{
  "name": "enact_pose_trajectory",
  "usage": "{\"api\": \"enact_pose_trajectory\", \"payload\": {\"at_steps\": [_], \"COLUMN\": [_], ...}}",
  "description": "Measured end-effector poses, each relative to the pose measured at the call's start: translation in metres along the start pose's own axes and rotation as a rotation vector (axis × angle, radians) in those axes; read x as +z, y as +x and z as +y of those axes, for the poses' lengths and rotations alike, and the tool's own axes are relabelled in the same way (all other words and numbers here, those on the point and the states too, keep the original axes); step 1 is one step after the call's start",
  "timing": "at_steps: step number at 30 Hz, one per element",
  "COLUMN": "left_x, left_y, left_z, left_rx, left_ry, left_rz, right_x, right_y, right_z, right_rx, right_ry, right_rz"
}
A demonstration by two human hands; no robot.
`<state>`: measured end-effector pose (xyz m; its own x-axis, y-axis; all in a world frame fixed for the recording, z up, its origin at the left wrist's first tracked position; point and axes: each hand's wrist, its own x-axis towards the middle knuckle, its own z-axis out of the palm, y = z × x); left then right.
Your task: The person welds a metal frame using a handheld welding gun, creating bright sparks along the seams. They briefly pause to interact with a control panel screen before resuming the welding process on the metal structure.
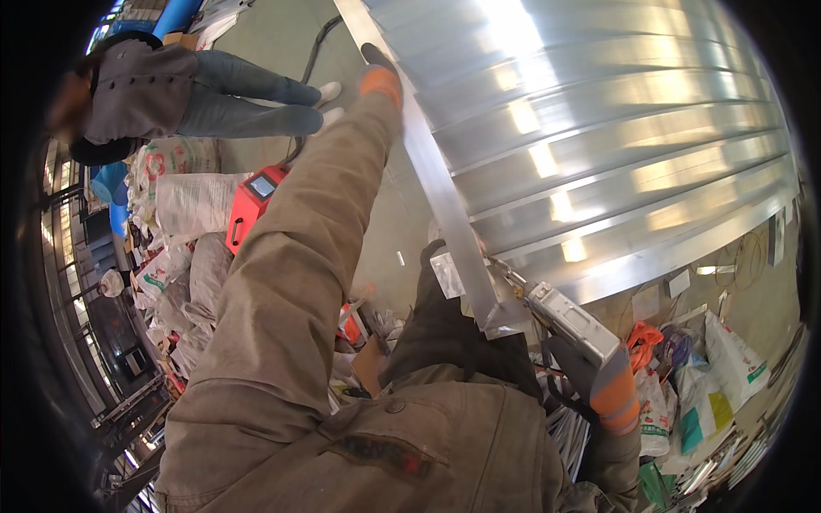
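My left hand (380,75), in an orange and dark glove, reaches far forward and holds the outer edge of a long flat metal bar (432,175); its fingertips are partly hidden. This bar borders a large shiny ribbed metal panel (590,111) on my right. At lower right, my right hand (594,380), gloved alike, is closed around the rear of a handheld welding gun (571,318) with a silver boxy body. Its narrow nozzle (505,272) points at the bar near its close end, beside the panel's corner. Whether the tip touches is too small to tell.
A person (214,90) in a dark jacket and jeans stands at far left. Near them are a red machine with a screen (254,205), a dark hose (316,51) and piled sacks (184,282). More bags (714,359) and metal scraps lie at right.
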<state>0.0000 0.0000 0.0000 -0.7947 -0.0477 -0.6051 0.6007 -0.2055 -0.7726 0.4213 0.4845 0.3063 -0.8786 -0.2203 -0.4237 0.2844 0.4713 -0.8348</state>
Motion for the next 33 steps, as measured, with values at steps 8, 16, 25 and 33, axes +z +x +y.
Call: {"api": "enact_pose_trajectory", "payload": {"at_steps": [8,16,25,33], "left_x": [-0.002,-0.029,0.032,0.034], "left_y": [-0.019,-0.068,0.005,0.008], "left_z": [-0.017,-0.054,-0.003,-0.004], "left_rx": [-0.032,0.037,-0.182,-0.171], "left_ry": [-0.096,-0.169,0.059,-0.052], "left_rz": [0.068,0.072,0.208,0.225], "right_x": [0.008,0.035,0.036,0.033], "right_y": [-0.047,-0.057,-0.057,-0.050], "right_z": [0.067,0.093,0.101,0.100], "right_rx": [-0.171,-0.045,-0.110,-0.193], "right_ry": [-0.049,0.174,0.105,-0.008], "right_rz": [-0.022,0.011,0.010,-0.007]}}
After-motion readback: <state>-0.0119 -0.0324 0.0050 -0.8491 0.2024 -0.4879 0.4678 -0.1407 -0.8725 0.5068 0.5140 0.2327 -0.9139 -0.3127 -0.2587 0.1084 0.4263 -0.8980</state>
